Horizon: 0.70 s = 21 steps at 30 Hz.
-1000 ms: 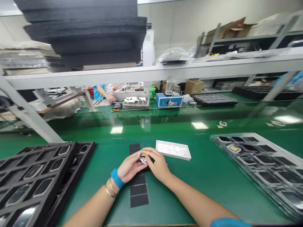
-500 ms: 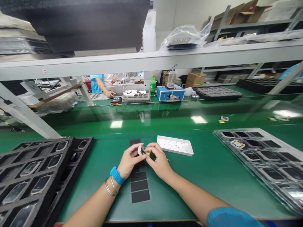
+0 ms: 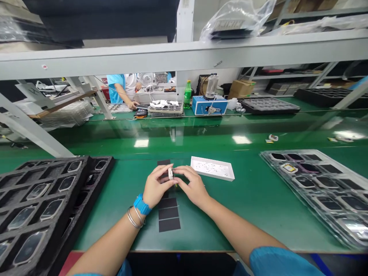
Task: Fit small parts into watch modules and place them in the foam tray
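Between both hands is a small white smartwatch case (image 3: 170,173), held up on edge above the table. My left hand (image 3: 156,184) grips its left side between thumb and fingers, a blue wristband and silver bangles behind it. From the right, my right hand (image 3: 192,186) pinches the case with thumb and fingertips. A bit of yellow shows under the case by the right thumb; the inside of the case is mostly hidden. Below the hands lies a column of black rectangular sheets (image 3: 169,213). Just beyond my right hand sits a shallow white box (image 3: 212,168) of tiny dark parts.
Black foam trays (image 3: 82,214) with watch cases stand at the left. A clear plastic tray (image 3: 304,209) of watch screens lies at the right. Across the green belt are a blue machine (image 3: 209,105), a green bottle (image 3: 187,95) and a co-worker's hand (image 3: 133,104). A white shelf beam (image 3: 143,57) crosses overhead.
The watch case has turned so its white edge faces me, and the yellow battery that showed by the right fingers is now mostly hidden. The camera view has tilted down slightly.
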Motion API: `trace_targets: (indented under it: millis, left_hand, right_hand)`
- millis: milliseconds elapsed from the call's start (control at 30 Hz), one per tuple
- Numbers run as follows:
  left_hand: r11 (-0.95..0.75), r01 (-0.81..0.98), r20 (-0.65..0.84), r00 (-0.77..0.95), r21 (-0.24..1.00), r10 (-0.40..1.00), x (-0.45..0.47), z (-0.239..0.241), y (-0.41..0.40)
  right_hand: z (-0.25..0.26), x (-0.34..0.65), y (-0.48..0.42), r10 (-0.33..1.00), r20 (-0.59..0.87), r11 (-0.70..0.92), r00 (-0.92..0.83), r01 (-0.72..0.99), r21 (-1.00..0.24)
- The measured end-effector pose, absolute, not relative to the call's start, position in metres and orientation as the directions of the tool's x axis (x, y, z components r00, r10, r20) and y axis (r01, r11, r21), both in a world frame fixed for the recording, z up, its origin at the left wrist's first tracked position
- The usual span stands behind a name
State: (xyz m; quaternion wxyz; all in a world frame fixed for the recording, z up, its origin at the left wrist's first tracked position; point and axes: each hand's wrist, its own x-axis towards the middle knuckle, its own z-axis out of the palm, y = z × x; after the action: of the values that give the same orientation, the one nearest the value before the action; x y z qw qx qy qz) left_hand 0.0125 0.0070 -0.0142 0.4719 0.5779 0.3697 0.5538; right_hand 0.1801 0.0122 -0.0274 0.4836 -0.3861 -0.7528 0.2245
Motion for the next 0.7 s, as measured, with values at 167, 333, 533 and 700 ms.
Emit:
trace_targets:
  millis: [167,333,533,700]
  left_hand:
    - [-0.207,-0.109,0.216,0.08,0.972,0.973,0.0143,-0.0097,0.0039]
    - [-0.173,-0.117,0.183,0.08,0.978,0.98,0.0165,-0.0085,0.0024]
    - [-0.167,-0.117,0.179,0.097,0.979,0.979,0.0153,-0.0113,0.0042]
    - [-0.168,-0.11,0.179,0.103,0.98,0.978,0.0142,-0.0125,0.0045]
  right_hand:
    - [-0.0289,0.1786,0.0108,0.788,0.578,0.608,-0.21,0.407,-0.681]
    - [-0.0303,0.179,0.0108,0.78,0.59,0.614,-0.208,0.435,-0.659]
    - [-0.0306,0.1791,0.0112,0.802,0.56,0.588,-0.208,0.439,-0.68]
    - [-0.0315,0.1787,0.0127,0.803,0.558,0.59,-0.211,0.421,-0.689]
